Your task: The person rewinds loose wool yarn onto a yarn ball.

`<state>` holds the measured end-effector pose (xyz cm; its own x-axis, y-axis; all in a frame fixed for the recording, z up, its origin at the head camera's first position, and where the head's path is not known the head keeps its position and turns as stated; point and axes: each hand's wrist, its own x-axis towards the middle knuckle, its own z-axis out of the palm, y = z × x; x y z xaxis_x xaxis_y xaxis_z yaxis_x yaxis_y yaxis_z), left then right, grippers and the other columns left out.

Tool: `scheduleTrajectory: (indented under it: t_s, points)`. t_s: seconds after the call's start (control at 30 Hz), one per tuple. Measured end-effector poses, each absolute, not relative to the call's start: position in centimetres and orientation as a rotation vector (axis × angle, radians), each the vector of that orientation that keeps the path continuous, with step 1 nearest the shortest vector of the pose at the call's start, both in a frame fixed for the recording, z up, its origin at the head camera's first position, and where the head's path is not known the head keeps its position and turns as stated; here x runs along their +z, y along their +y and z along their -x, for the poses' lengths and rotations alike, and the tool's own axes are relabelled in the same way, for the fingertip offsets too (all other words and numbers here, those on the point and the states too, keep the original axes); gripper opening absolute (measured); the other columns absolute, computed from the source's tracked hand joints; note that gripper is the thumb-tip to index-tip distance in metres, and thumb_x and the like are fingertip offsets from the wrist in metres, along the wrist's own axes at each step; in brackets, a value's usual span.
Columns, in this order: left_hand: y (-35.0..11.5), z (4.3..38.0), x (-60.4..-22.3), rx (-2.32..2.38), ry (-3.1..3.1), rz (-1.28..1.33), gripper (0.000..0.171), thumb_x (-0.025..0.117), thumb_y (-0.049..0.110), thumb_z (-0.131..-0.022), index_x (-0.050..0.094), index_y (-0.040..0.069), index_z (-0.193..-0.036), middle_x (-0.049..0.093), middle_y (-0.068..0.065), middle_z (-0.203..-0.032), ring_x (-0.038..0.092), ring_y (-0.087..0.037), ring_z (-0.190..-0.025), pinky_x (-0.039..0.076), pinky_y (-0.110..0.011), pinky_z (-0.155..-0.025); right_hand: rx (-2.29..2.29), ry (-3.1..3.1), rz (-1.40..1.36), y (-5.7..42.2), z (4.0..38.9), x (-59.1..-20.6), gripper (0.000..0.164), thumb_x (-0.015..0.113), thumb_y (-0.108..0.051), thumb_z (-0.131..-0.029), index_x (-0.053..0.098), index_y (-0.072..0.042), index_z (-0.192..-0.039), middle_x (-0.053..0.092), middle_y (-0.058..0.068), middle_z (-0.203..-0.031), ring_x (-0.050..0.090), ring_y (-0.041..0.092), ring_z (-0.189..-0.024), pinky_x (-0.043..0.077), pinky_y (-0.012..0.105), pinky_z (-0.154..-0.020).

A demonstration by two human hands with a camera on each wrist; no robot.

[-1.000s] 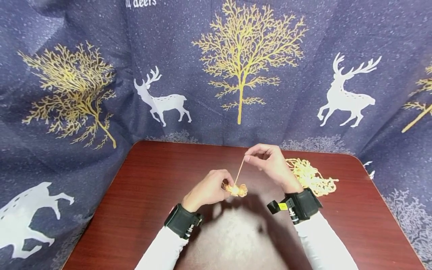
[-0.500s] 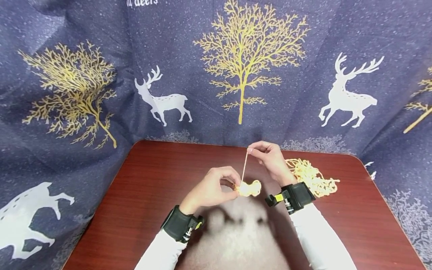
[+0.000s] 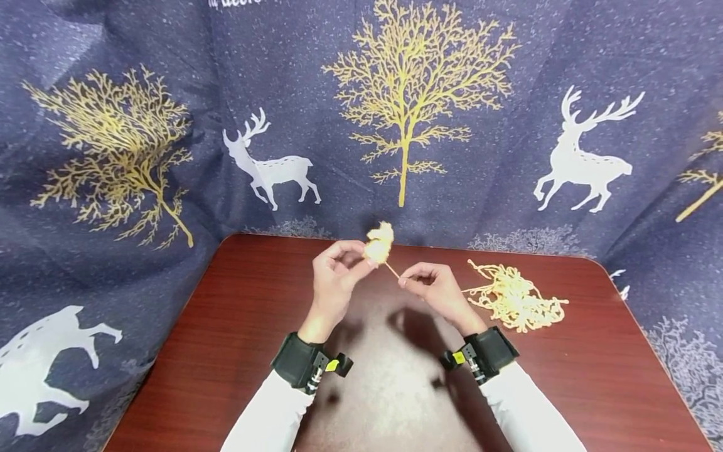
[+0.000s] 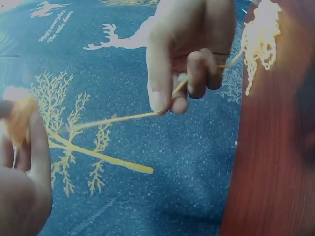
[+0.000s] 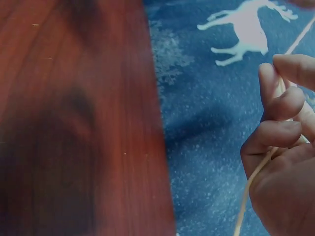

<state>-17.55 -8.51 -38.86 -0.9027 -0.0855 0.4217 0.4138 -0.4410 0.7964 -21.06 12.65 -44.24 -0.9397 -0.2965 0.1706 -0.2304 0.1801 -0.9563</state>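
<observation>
A small bundle of pale yellow yarn (image 3: 379,243) is held up between the thumb and fingers of my left hand (image 3: 337,274), over the far part of the table. From it a single strand (image 4: 120,118) runs taut to my right hand (image 3: 437,290), whose thumb and forefinger pinch it. In the right wrist view the strand passes on through the curled fingers of the right hand (image 5: 283,128) and out below the palm. A loose, tangled heap of the same yarn (image 3: 516,298) lies on the table to the right, linked to the strand behind the right hand.
The reddish-brown table (image 3: 248,301) has rounded far corners. A dark blue cloth (image 3: 480,125) with white deer and golden trees hangs right behind its far edge. Black camera straps (image 3: 299,364) circle both wrists.
My left hand has lifted the yarn bundle up and away, turning it upright. My right hand has come down from above, so the strand now slants down to the right from the bundle.
</observation>
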Motion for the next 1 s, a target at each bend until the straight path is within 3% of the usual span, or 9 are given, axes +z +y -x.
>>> scheduleTrajectory:
  t_s: [0.07, 0.17, 0.3, 0.5, 0.7, 0.83, 1.0]
  points:
    - [-8.4, 18.0, -38.8, -2.366, -1.395, 0.337, 0.028, 0.070, -0.020, -0.075, 0.069, 0.004, -0.090, 0.068, -0.005, -0.096, 0.070, -0.015, -0.087, 0.061, -0.028, -0.079, -1.840, 2.434, 0.578, 12.3, 20.4, -44.1, 0.007, 0.076, 0.001, -0.087, 0.074, 0.001, -0.093, 0.073, 0.018, -0.087, 0.062, 0.015, -0.068, 0.050, 0.021, -0.061]
    - [-8.3, 18.8, -39.2, -2.219, -1.444, 0.183, 0.021, 0.072, -0.019, -0.075, 0.067, -0.006, -0.091, 0.067, -0.007, -0.091, 0.069, -0.014, -0.083, 0.060, -0.027, -0.078, -1.755, 2.513, 0.650, 12.0, 19.3, -43.7, 0.006, 0.075, 0.006, -0.086, 0.074, 0.002, -0.091, 0.072, 0.017, -0.081, 0.059, 0.014, -0.063, 0.046, 0.019, -0.056]
    - [-8.4, 19.9, -40.5, -1.895, -1.659, 0.139, 0.021, 0.075, -0.013, -0.076, 0.066, -0.010, -0.095, 0.066, -0.013, -0.093, 0.067, -0.018, -0.085, 0.061, -0.031, -0.077, -1.688, 2.572, 0.735, 12.2, 18.3, -42.9, 0.008, 0.077, 0.002, -0.086, 0.075, -0.004, -0.090, 0.071, 0.008, -0.077, 0.058, 0.013, -0.062, 0.046, 0.019, -0.054]
    - [-9.0, 20.8, -42.9, -1.292, -2.069, 0.339, 0.020, 0.076, -0.007, -0.073, 0.067, 0.001, -0.090, 0.064, -0.011, -0.092, 0.064, -0.027, -0.083, 0.058, -0.038, -0.075, -1.780, 2.500, 0.784, 13.4, 18.2, -41.5, 0.008, 0.079, -0.004, -0.086, 0.076, -0.008, -0.092, 0.070, 0.003, -0.078, 0.058, 0.011, -0.062, 0.048, 0.022, -0.053]
    - [-9.7, 20.6, -44.1, -1.017, -2.502, 0.615, 0.023, 0.077, -0.004, -0.073, 0.066, 0.005, -0.090, 0.062, -0.003, -0.090, 0.059, -0.018, -0.077, 0.052, -0.029, -0.068, -1.997, 2.350, 0.714, 15.0, 19.6, -40.3, 0.007, 0.077, -0.003, -0.087, 0.075, -0.004, -0.094, 0.072, 0.002, -0.081, 0.052, 0.012, -0.054, 0.044, 0.024, -0.043]
    - [-9.9, 20.1, -44.3, -0.989, -2.698, 0.786, 0.022, 0.081, 0.000, -0.075, 0.068, 0.006, -0.091, 0.061, -0.001, -0.089, 0.060, -0.016, -0.079, 0.053, -0.025, -0.068, -2.278, 2.021, 0.678, 15.8, 20.7, -40.1, 0.016, 0.068, 0.007, -0.089, 0.076, -0.007, -0.092, 0.072, 0.000, -0.081, 0.046, 0.007, -0.053, 0.034, 0.020, -0.043]
    - [-10.4, 19.4, -44.0, -1.091, -2.825, 0.935, 0.023, 0.086, 0.005, -0.075, 0.068, 0.010, -0.089, 0.064, 0.002, -0.086, 0.063, -0.019, -0.080, 0.054, -0.026, -0.070, -2.538, 1.594, 0.692, 16.6, 22.0, -40.3, 0.025, 0.058, 0.011, -0.093, 0.075, -0.007, -0.093, 0.070, 0.002, -0.076, 0.035, 0.008, -0.051, 0.019, 0.025, -0.047]
